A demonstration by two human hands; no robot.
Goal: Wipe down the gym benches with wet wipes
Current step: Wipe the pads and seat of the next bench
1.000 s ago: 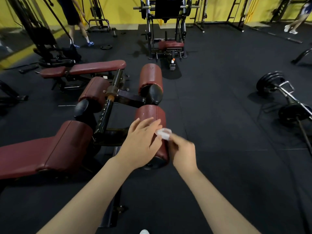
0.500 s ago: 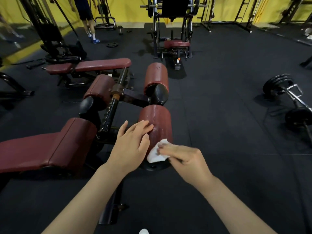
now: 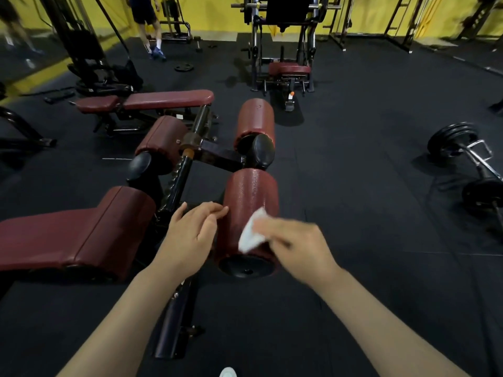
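Gym floor | right hand [image 3: 296, 240] pinches wipe [image 3: 251, 235] against roller pad [image 3: 251, 202] | left hand [image 3: 190, 235] relaxed beside

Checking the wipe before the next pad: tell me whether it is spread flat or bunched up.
Bunched up. The wet wipe shows as a crumpled white wad pinched by the right hand against the near roller pad. Motion blur hides its folds.

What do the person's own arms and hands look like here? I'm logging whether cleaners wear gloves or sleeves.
Both forearms are bare right up to the bottom edge of the picture: no sleeves or cuffs show. The left hand and the right hand wear no gloves. No watch, bracelet or ring can be seen, though the right hand's fingers are motion-blurred.
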